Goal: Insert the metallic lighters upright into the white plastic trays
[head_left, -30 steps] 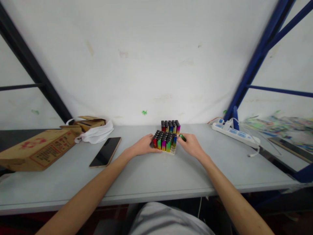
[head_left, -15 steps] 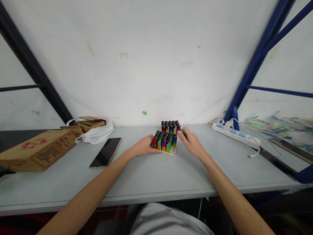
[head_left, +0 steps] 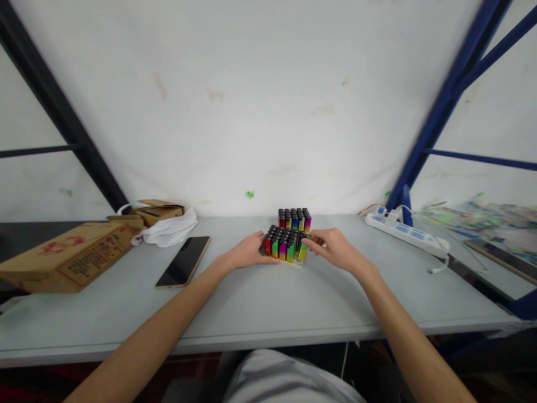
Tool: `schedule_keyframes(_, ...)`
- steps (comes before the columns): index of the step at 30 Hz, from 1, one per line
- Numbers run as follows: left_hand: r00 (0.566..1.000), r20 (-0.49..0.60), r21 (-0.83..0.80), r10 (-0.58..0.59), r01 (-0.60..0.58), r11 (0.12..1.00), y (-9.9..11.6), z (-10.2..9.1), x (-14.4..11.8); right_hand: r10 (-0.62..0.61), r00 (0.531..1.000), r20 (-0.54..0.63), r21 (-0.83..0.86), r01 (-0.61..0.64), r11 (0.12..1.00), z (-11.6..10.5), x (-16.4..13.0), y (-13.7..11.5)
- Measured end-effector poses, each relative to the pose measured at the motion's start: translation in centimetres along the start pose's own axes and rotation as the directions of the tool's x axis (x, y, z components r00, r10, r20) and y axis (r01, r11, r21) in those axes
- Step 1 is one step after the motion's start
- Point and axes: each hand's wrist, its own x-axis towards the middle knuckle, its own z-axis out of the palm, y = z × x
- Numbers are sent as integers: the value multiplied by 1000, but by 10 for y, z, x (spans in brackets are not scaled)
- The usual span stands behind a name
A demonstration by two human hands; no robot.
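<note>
Many shiny lighters [head_left: 282,251] in red, green, magenta, with black tops [head_left: 274,229], left hand [head_left: 247,251] grasping pale tray [head_left: 298,264], right hand [head_left: 335,250] pinching a yellow lighter [head_left: 302,251], carton [head_left: 67,252] print unreadable.

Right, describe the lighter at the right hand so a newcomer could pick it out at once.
On the pale grey table, find the nearer block of black-topped, multicoloured lighters. At its right side, the bare right hand holds a yellow lighter. It tilts, its top towards that hand, while the neighbours stand upright.
</note>
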Motion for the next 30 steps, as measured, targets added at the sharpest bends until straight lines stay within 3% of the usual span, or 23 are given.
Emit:
schedule_keyframes(10, 1000, -22, -26, -12, 11, 1000, 1, 1, -1, 76, 987, 142, 165, -100, 981, 16, 2, 17)
schedule_keyframes(15, 1000, -9, 58, -5, 6, 998, 2, 0, -1, 147, 980, 133, -17, -146, 989, 22, 4, 11)
schedule_keyframes(17, 1000, 4, 91, 3, -4, 996, 4, 0, -1, 121, 976, 181, -40, -115, 993, 23, 3, 13)
schedule_keyframes(21, 1000, -4, 69, 12, -12, 998, 7, 0, -2, 58, 950, 307, 110, -96, 989, 11, -4, 27)
schedule_keyframes(26, 999, -25, 46, -23, 24, 999, 8, 3, 1, 160, 949, 271, 134, -202, 970, -11, -14, 49)
schedule_keyframes(30, 996, -28, 142, -79, 82, 986, 12, 11, 13, 164, 944, 285, 205, -227, 952, -9, -17, 65)
